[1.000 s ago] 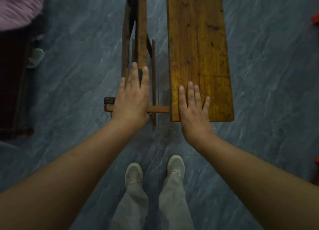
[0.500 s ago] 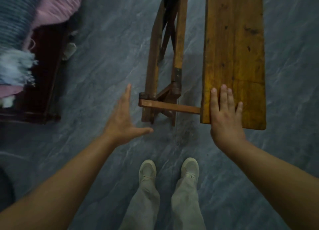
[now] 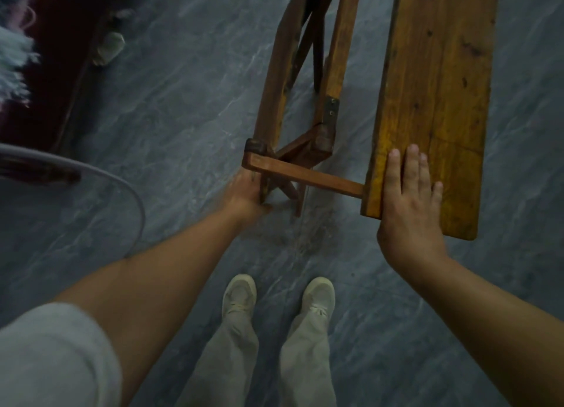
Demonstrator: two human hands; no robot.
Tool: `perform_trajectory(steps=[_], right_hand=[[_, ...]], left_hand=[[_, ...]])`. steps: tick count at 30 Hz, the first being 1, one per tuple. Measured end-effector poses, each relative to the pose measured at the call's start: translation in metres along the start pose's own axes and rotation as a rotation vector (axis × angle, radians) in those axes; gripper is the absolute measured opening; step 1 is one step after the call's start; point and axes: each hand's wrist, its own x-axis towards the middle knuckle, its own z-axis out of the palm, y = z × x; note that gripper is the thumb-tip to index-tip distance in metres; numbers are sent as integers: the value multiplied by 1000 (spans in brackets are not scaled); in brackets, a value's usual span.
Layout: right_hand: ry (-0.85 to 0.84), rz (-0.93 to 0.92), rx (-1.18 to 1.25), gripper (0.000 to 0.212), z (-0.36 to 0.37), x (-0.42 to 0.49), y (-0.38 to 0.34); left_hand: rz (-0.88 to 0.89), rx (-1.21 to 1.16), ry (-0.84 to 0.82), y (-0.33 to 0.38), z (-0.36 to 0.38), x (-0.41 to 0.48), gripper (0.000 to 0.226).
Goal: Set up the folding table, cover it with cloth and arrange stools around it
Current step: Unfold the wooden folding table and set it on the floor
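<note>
Step in hand: opening the folding table, which stands half-unfolded on the floor, centre-right. Right hand lies flat on its near end, fingers straight. Left hand is at the foot of the leg frame; it's blurred, so I can't tell the grip. Likely next: spread the frame left while steadying the top. No labels or writing readable.

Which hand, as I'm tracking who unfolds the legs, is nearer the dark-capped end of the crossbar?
Left. The left hand is just below that capped end, at the leg frame; the right hand lies flat on the tabletop, at the crossbar's other end.
</note>
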Motion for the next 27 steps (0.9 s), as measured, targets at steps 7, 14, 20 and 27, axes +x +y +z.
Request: perform_trajectory(steps=[7,14,20,27], right_hand=[[5,-15,12,117,1,-1,0],[1,-19,-4,115,-7,1,0],[-21,-37,-18,114,-15,3,-8],[-20,-25,-41,116,-16,1,-13]], left_hand=[[1,-12,46,-29,30,15,79],[-2,-35,50,1,-12,-16,71],[59,34,129,-30,-29,-16,86],[113,183,171,-39,-62,-28,109]])
